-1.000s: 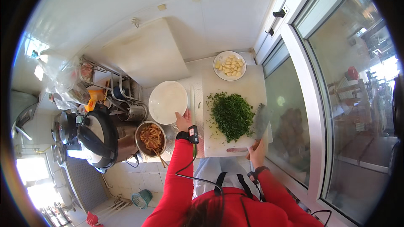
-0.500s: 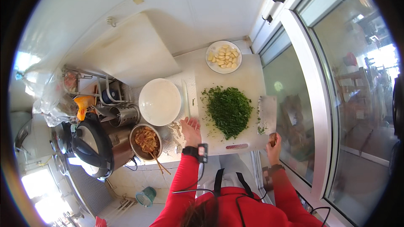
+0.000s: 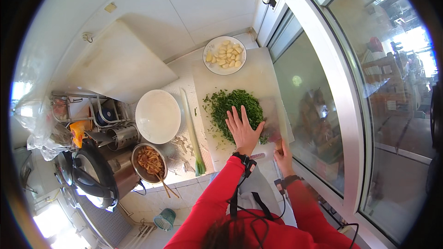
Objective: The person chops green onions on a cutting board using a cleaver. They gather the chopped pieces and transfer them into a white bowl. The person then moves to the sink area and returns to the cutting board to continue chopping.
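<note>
My left hand [image 3: 244, 131] lies with spread fingers on the near right part of a pile of chopped green herbs [image 3: 235, 99]. The pile sits on a whitish cutting board [image 3: 210, 80]. In my right hand [image 3: 283, 157] is the handle of a cleaver, fingers wrapped round it at the board's near right edge. The cleaver's blade [image 3: 273, 115] is smeared by motion and reaches away from me along the pile's right side. Left of the board lies a long green onion [image 3: 189, 127], its green end toward me.
A plate [image 3: 208, 66] of peeled garlic cloves stands at the board's far end. To the left are a white bowl [image 3: 158, 116], a metal bowl [image 3: 137, 166] of brownish food with chopsticks [image 3: 167, 186], and an electric pressure cooker [image 3: 127, 173]. A glass sliding door [image 3: 309, 106] borders the right side.
My left hand has moved from the board's left edge onto the herbs. The cleaver in my right hand has come closer to the pile. The whole view has shifted.
</note>
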Demonstrator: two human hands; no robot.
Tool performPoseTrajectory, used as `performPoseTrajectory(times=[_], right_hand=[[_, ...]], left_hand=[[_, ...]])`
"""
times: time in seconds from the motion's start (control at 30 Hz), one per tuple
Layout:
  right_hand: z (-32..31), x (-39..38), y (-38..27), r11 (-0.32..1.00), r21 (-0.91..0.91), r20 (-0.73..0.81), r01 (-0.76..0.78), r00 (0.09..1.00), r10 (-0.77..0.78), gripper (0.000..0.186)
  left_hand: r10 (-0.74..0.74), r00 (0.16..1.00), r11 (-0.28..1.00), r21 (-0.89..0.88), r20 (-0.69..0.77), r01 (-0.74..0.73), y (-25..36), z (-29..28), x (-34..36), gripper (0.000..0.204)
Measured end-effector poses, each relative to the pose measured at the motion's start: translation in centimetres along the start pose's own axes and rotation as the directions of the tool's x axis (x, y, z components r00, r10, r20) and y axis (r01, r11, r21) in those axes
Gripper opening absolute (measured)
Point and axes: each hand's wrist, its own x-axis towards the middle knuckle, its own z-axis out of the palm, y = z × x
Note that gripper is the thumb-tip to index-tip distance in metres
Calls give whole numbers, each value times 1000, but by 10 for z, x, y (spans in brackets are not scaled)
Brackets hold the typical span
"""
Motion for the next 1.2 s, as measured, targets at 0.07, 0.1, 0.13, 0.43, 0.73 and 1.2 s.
performPoseTrajectory(times=[0.07,0.1,0.13,0.43,0.73,1.2], right_hand=[[11,4,2,994,-40,17,107,994,-106,74],[16,4,0,990,-72,27,124,992,-122,74],[20,4,-3,984,-104,36,142,990,-139,73],[47,5,-47,993,102,99,-54,994,44,66],[11,-28,-96,983,166,38,-84,996,79,65],[112,2,-211,999,-38,406,25,914,-8,66]], left_hand=[[16,999,1000,14,-47,-16,6,3,3,100],[3,999,1000,24,-37,-2,9,5,4,99],[8,1000,999,44,-24,-7,11,6,4,96],[74,996,975,213,-49,-62,17,12,8,74],[191,979,972,150,-65,-180,58,-2,-13,61],[-86,900,987,89,-428,137,-28,-130,31,53]])
